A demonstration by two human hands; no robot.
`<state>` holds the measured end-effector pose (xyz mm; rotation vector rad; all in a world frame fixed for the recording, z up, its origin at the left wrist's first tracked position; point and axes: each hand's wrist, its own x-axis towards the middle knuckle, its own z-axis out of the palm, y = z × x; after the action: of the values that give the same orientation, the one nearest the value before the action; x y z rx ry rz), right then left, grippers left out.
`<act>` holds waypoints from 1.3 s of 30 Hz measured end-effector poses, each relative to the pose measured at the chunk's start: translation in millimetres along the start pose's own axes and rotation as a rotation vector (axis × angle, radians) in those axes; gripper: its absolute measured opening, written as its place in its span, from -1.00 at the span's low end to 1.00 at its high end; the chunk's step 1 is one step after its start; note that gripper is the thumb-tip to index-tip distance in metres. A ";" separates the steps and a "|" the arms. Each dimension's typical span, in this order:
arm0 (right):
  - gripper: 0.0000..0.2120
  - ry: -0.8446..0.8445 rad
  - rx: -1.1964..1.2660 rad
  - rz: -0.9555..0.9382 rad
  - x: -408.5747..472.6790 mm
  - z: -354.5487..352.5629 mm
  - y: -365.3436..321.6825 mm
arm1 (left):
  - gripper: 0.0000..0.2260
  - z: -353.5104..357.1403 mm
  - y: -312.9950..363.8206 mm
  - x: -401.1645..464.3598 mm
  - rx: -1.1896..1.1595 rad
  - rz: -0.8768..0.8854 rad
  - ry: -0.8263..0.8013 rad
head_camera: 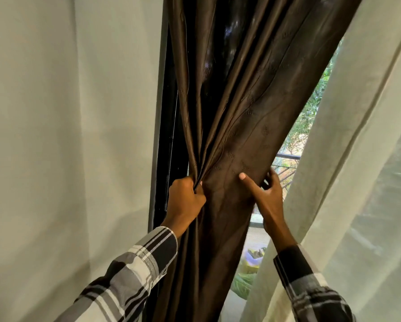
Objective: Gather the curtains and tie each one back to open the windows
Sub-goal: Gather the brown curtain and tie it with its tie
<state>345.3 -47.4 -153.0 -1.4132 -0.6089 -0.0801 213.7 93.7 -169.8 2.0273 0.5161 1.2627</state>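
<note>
A dark brown satin curtain (236, 108) hangs bunched in the middle of the view, narrowing to a waist at hand height. My left hand (185, 201) is closed in a fist on the folds at the curtain's left edge. My right hand (268, 196) wraps the curtain's right edge, thumb pressed on the front and fingers curled behind it. A pale cream curtain (348, 182) hangs slanted on the right, beside my right forearm. No tie-back is visible.
A light wall (67, 135) fills the left side. The dark window frame (169, 135) runs down just left of the brown curtain. Between the two curtains a gap shows a balcony railing (287, 163) and green trees outside.
</note>
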 end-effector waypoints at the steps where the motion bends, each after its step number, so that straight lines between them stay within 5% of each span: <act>1: -0.40 -0.011 0.003 -0.016 -1.8 6.3 -1.7 | -0.79 0.2 -1.4 -0.4 0.001 0.000 -0.002; 5: -0.85 0.052 -0.066 -0.147 -20.1 28.4 5.0 | -0.83 -2.1 -7.3 -0.9 -0.002 0.019 -0.004; 9: -0.78 0.225 -0.288 -0.291 -43.2 39.4 31.7 | -0.89 -2.9 -18.8 -4.9 0.025 0.008 -0.030; 14: -0.97 0.134 -0.455 -0.445 -73.7 69.1 46.4 | -0.92 4.2 -22.2 -13.8 -0.035 -0.042 -0.059; 19: -0.68 -0.052 -0.515 -0.443 -78.5 89.0 47.6 | -0.89 9.3 -8.8 -20.8 -0.231 -0.114 -0.086; 22: -0.61 -0.136 -0.532 -0.342 -85.1 93.2 53.6 | -0.70 3.8 -1.2 -27.7 -0.378 -0.182 -0.186; 28: -0.65 -0.417 -0.478 -0.491 -89.0 71.1 53.6 | -0.82 3.3 -9.6 -20.1 -0.130 -0.263 -0.024; 34: -0.83 -0.013 0.010 -0.048 -35.8 35.0 64.9 | -0.65 -2.5 -20.4 -19.0 -0.302 -0.349 -0.200; 39: -0.78 -0.369 0.137 0.171 -7.2 29.8 69.6 | -0.64 -3.6 -17.3 -17.0 -0.353 -0.448 -0.298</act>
<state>356.9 -9.0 -217.7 -1.3493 -0.7776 0.3591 203.2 96.0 -191.9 1.6431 0.5239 0.7095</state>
